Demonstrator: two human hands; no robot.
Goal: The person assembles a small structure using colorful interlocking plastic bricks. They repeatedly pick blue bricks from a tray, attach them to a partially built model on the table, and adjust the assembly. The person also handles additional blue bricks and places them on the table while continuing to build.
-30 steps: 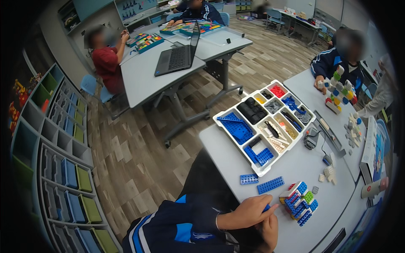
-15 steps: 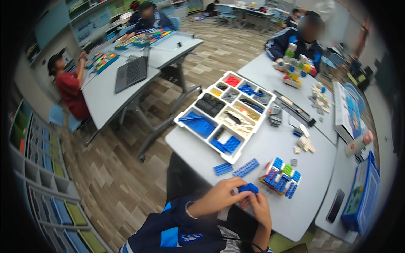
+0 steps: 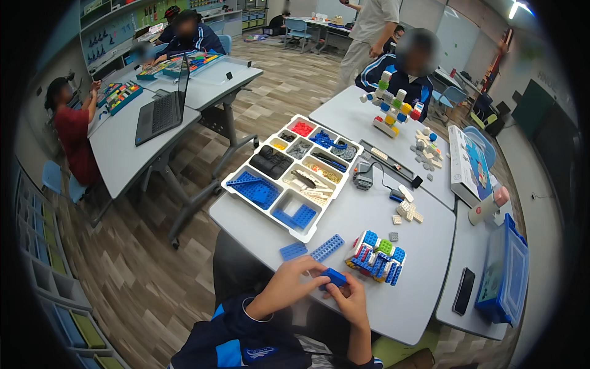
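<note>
Between both hands, just over the table's near edge, is a blue building brick (image 3: 335, 277). My left hand (image 3: 290, 286) pinches it from the left with thumb and fingers, while my right hand (image 3: 350, 300) has its fingertips on its right end. The fingers cover part of the brick. Beyond them lie a short blue plate (image 3: 294, 250) and a longer blue studded strip (image 3: 327, 248). To the right sits a built block model (image 3: 376, 257) of white, blue, green and red parts, apart from my hands.
A white sorting tray (image 3: 308, 237) holds parts in several compartments. Behind the model lie a grey brick (image 3: 393, 237) and cream pieces (image 3: 408, 212). A grey motor-like unit (image 3: 363, 176) has a cable. At right are a phone (image 3: 464, 291), blue bin (image 3: 503, 277) and bottle (image 3: 488, 206). A person sits opposite.
The whole view has swung, so the table and my hands appear farther left. Both hands still hold the blue brick, which shows a longer side now. A standing person is visible behind the far seat.
</note>
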